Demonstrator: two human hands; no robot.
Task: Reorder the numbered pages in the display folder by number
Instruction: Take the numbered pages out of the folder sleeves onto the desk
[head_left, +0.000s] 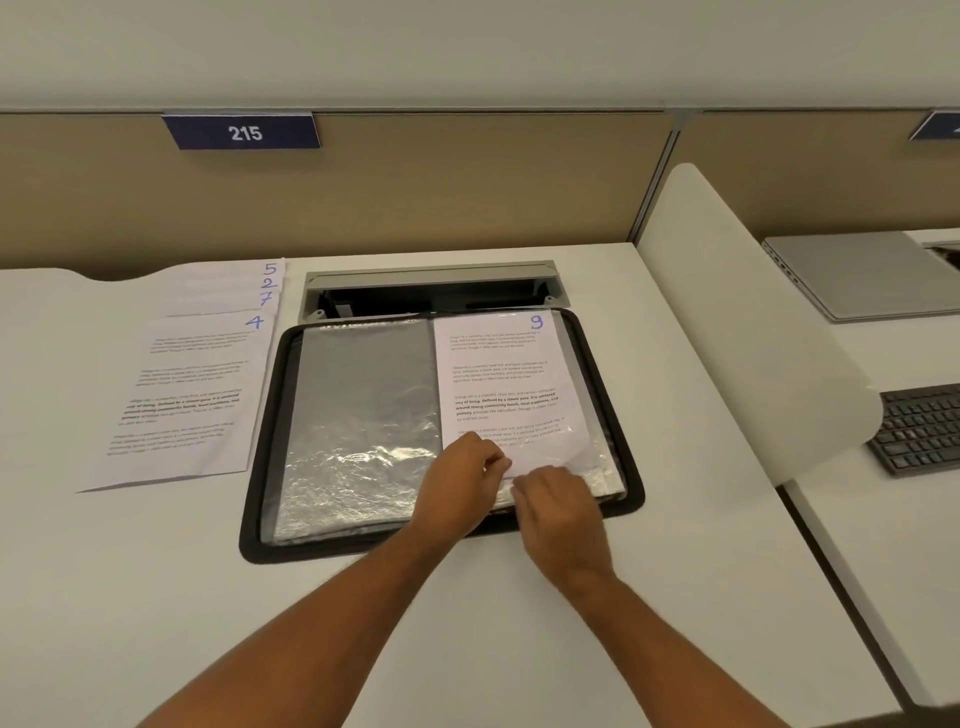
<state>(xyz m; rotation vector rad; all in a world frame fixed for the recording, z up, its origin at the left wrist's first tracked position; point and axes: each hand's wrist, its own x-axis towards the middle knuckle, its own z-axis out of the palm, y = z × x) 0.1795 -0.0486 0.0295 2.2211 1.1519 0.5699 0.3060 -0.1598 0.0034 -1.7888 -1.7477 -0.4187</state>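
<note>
Both hands' (470, 480) (556, 512) curled fingers seemingly pinch crinkly sleeve (597, 467) over page 9 (506, 379).

Two bare forearms come in from the bottom edge, no sleeves showing anywhere along them. Left hand (460, 480) bare: no glove, ring or bracelet visible. Right hand (553, 506) also bare, nothing on its wrist, no watch or band. Fingernails too blurred to make out. Both arms are cut off by the bottom of the view before the elbow, so any clothing higher up cannot be told.
</note>
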